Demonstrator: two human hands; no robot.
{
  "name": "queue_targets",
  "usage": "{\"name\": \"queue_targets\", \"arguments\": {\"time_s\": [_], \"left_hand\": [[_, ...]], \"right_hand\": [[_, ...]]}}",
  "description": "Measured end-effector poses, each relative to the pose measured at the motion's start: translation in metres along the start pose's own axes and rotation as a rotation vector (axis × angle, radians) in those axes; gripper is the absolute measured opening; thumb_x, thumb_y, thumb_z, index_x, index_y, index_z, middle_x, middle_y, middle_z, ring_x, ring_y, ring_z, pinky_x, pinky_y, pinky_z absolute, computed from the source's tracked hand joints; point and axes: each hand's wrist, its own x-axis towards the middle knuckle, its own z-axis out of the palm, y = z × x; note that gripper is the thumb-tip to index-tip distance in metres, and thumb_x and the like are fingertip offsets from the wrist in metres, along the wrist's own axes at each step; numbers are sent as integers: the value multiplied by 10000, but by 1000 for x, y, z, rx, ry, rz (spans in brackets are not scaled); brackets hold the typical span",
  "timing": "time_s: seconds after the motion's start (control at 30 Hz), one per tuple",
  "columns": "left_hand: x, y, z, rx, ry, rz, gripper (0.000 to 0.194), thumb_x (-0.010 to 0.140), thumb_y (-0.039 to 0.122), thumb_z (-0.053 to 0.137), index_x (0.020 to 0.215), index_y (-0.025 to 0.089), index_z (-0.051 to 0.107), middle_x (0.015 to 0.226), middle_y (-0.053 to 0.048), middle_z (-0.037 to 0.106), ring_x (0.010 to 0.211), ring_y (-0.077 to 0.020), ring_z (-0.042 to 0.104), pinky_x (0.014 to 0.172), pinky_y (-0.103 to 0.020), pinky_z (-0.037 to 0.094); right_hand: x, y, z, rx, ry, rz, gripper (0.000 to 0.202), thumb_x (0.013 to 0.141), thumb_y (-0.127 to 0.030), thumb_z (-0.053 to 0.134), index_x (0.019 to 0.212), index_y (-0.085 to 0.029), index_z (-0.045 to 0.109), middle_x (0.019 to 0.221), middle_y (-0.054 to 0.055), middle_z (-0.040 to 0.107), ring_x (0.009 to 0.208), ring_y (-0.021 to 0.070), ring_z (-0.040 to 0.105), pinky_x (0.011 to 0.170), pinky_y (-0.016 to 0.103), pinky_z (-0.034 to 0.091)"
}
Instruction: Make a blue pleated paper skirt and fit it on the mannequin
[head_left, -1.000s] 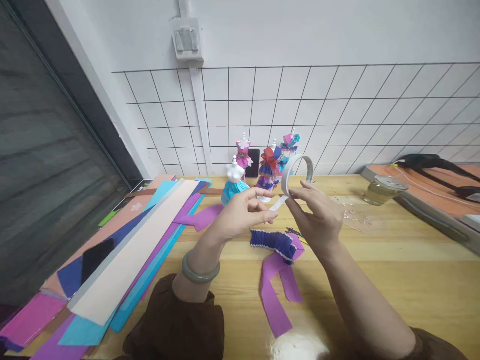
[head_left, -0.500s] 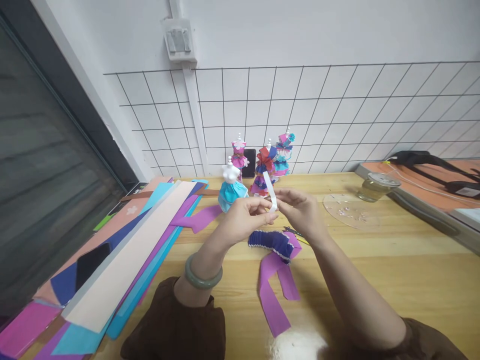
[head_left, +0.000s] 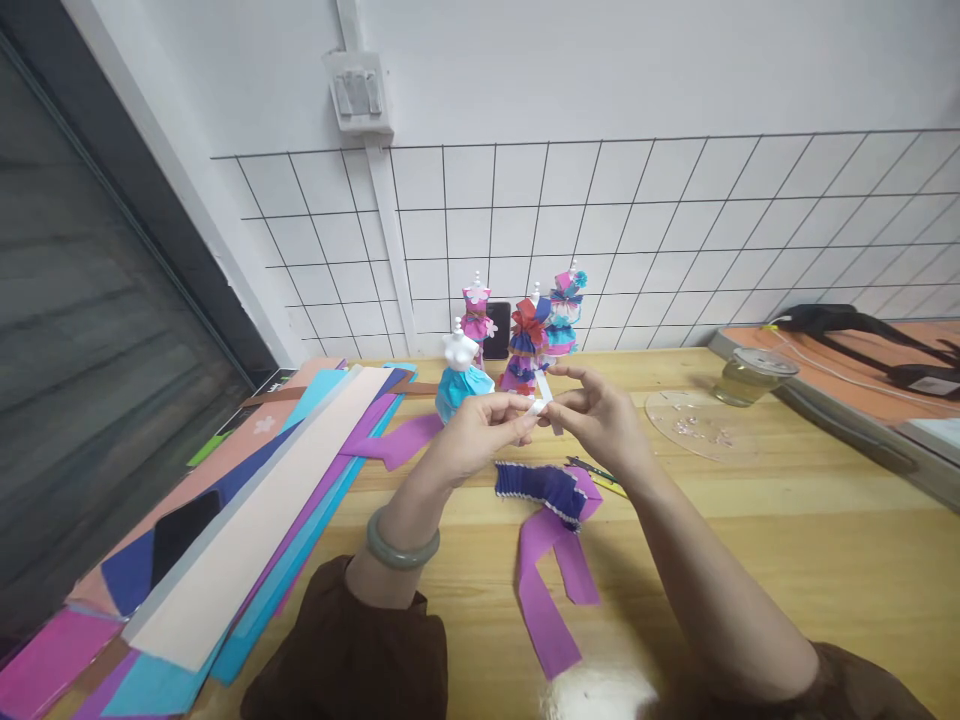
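A small white strip [head_left: 543, 386] is pinched between my two hands above the table. My left hand [head_left: 484, 432] has thumb and fingers closed on its left part. My right hand [head_left: 600, 415] grips it from the right, fingertips close to the left ones. Just behind my left hand stands a white mannequin in a turquoise skirt [head_left: 463, 388]. Below the hands lie a pleated navy strip with pale edges [head_left: 536, 483] and a purple strip [head_left: 536, 590]. Dark-and-yellow tools [head_left: 600, 476] lie beside them, partly hidden.
Three dressed mannequins [head_left: 529, 340] and a dark phone [head_left: 496, 330] stand by the tiled wall. Long coloured sheets [head_left: 262, 520] cover the left side. At right are a clear round plate with small bits [head_left: 690, 425], a lidded cup [head_left: 754, 378] and an orange surface [head_left: 847, 365].
The white strip, upright before, is now lower and bent between the fingertips. My right hand's fingers have spread a little, and the camera view has shifted slightly.
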Motion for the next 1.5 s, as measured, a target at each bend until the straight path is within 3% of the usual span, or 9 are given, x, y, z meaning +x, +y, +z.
{"name": "queue_targets", "arguments": {"time_s": [0.13, 0.3, 0.47, 0.57, 0.73, 1.23, 1.5], "left_hand": [[0, 0, -5, 45, -4, -59, 248, 793, 326, 588, 919, 127, 665, 667, -22, 588, 597, -72, 524, 516, -181, 379], [1, -3, -9, 63, -31, -116, 276, 776, 335, 589, 903, 96, 639, 802, -83, 635, 549, -68, 527, 457, -185, 391], [-1, 1, -7, 63, -65, -108, 219, 765, 261, 574, 903, 104, 638, 656, -2, 530, 542, -52, 461, 483, -184, 354], [-1, 2, -4, 68, -37, -67, 235, 797, 305, 530, 890, 119, 639, 578, 29, 462, 518, -48, 403, 477, -188, 303], [0, -2, -3, 85, 29, -58, 210, 787, 319, 533, 753, 125, 606, 522, 47, 425, 487, -43, 361, 460, -187, 260], [-3, 8, -9, 47, -62, -124, 206, 782, 210, 463, 875, 109, 617, 596, 14, 522, 492, -40, 439, 469, -186, 323], [-2, 0, -11, 150, 17, -111, 205, 791, 315, 501, 724, 137, 575, 517, 42, 450, 453, -35, 362, 442, -184, 256]], "right_hand": [[-3, 1, -1, -198, 37, -194, 290, 767, -302, 636, 1023, -182, 569, 688, 24, 691, 654, 171, 655, 644, 299, 495], [-5, 5, -3, -371, 130, -357, 103, 798, -267, 601, 859, -185, 618, 659, 15, 658, 626, 157, 632, 610, 279, 476], [-5, 4, -3, -470, 167, -476, 73, 809, -240, 579, 792, -195, 632, 673, 6, 662, 614, 142, 617, 587, 254, 462], [-7, 2, -2, -527, 180, -523, 88, 823, -236, 560, 786, -206, 634, 696, 9, 673, 619, 145, 613, 604, 263, 463], [-10, -2, 0, -601, 161, -564, 104, 843, -232, 534, 806, -217, 629, 749, 33, 687, 653, 165, 618, 637, 293, 474], [-8, 0, -6, -582, 172, -545, 118, 842, -249, 541, 811, -208, 646, 716, 22, 684, 635, 153, 622, 603, 273, 469], [-9, -2, -3, -570, 92, -530, 79, 842, -243, 554, 826, -218, 627, 748, 20, 688, 648, 151, 624, 567, 261, 464]]}}
